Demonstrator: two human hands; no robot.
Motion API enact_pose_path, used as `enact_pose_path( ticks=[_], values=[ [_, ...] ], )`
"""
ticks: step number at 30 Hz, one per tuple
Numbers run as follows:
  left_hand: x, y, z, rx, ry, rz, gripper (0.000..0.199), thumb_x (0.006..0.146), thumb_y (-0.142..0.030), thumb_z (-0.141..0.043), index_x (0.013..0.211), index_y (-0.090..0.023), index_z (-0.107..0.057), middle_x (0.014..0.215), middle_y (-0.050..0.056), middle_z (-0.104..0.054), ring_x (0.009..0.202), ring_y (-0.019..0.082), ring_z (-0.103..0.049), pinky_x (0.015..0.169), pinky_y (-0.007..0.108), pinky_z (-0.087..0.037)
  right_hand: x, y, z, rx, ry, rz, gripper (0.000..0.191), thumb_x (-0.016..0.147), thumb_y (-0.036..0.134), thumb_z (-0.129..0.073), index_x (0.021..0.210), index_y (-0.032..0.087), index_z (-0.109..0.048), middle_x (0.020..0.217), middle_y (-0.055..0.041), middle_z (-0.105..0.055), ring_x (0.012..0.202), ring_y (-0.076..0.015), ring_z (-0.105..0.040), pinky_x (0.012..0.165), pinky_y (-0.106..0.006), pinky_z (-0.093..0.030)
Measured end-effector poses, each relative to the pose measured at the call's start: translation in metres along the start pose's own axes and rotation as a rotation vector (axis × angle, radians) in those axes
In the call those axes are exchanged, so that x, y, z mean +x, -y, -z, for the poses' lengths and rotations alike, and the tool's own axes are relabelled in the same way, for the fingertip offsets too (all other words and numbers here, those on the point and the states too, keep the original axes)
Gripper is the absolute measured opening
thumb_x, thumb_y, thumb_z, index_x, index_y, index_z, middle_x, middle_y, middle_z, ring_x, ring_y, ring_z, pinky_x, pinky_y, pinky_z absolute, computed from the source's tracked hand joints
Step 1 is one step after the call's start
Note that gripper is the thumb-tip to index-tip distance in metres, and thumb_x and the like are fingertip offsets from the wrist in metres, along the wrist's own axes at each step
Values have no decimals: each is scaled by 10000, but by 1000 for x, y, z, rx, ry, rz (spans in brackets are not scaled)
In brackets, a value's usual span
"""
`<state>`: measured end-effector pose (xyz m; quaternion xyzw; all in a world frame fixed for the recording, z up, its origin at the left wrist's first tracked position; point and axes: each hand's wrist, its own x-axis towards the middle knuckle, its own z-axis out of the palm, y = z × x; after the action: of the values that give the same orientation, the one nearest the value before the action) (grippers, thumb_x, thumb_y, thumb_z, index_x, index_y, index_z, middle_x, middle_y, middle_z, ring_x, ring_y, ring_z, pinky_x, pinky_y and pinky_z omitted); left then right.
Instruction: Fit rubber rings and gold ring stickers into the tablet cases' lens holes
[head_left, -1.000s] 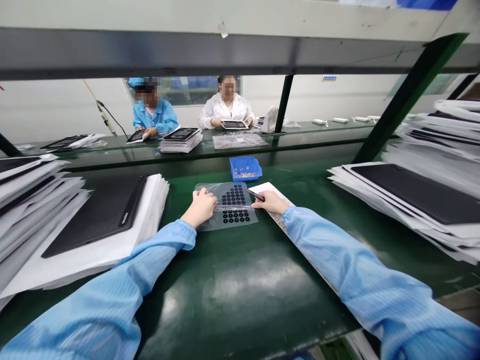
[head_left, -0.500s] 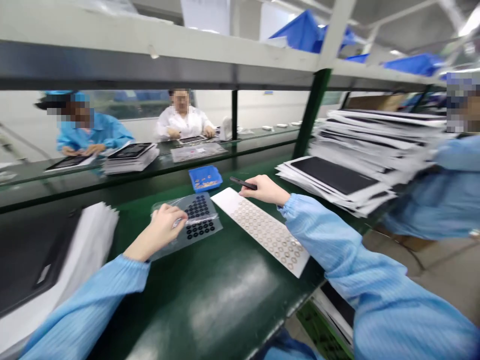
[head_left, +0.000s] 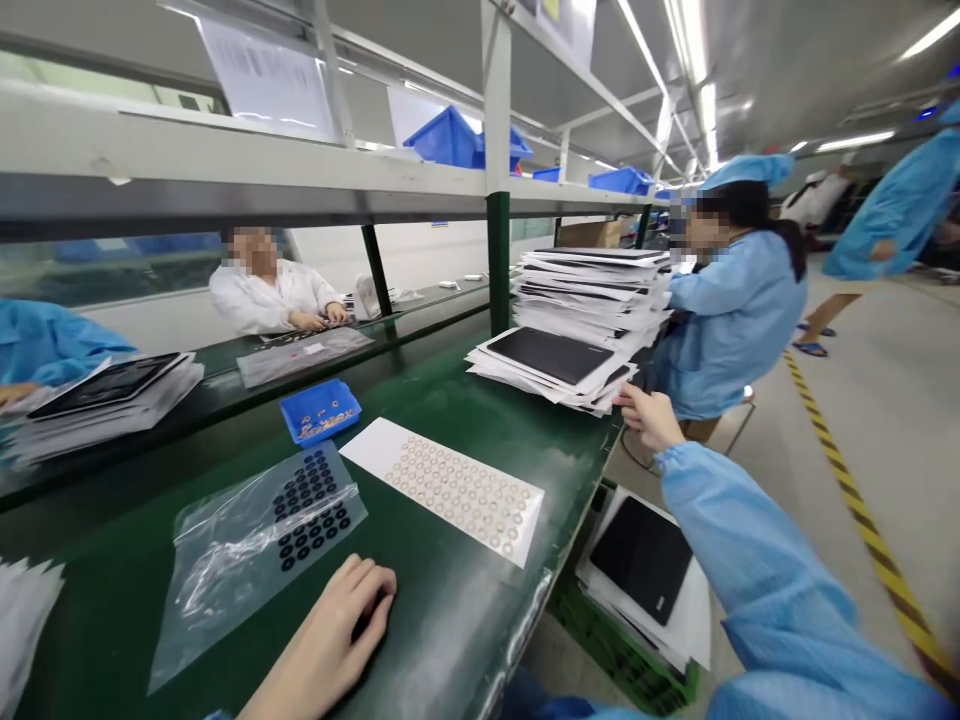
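My right hand [head_left: 651, 415] reaches to the near right corner of a low stack of white sheets, and its fingertips pinch the edge there. A flat black panel [head_left: 551, 355] lies on top of that stack. My left hand [head_left: 341, 625] rests on the green table, fingers curled in toward the thumb, with nothing visible in it. Just beyond it lies a clear plastic bag [head_left: 217, 560] with a sheet of black rings [head_left: 313, 505]. A white strip with rows of small pale rings [head_left: 457, 485] lies between my hands.
A blue tray [head_left: 320, 410] holds small gold-coloured parts. Behind the low stack stands a taller paper stack [head_left: 589, 295]. Below the table's right edge, a green crate [head_left: 622, 655] holds more black panels on white sheets. Co-workers sit across and to the right.
My right hand has moved from the white strip, where it held a slim black tool, right to the stack. My left hand has let go of the bag and drawn back. The view has turned right.
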<state>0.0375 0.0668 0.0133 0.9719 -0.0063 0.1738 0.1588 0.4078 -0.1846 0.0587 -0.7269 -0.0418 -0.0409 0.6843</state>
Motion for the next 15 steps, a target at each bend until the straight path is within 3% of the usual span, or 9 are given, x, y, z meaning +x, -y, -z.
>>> enact_pose_path(
  ticks=[6, 11, 15],
  values=[
    [0, 8, -2, 29, -17, -15, 177, 923, -249, -422, 839, -226, -576, 694, -23, -588, 598, 121, -581, 677, 197, -515, 12, -10, -4, 108, 70, -290, 211, 954, 291, -547, 855, 108, -579, 648, 50, -532, 422, -29, -421, 373, -141, -355],
    [-2, 9, -4, 22, -26, -1, 174, 904, -264, -438, 832, -229, -592, 701, -12, -601, 588, 127, -588, 655, 190, -516, 2, -4, -6, 185, 223, -415, 191, 951, 279, -553, 884, 105, -597, 698, 29, -576, 463, -42, -479, 410, -153, -409],
    [-5, 21, -8, -46, -26, 45, 196, 913, -341, -447, 859, -263, -618, 759, -6, -634, 617, 146, -609, 653, 209, -521, -3, 2, -17, 255, 261, -460, 184, 955, 282, -546, 919, 110, -599, 743, 15, -594, 498, -50, -507, 429, -159, -433]
  ],
)
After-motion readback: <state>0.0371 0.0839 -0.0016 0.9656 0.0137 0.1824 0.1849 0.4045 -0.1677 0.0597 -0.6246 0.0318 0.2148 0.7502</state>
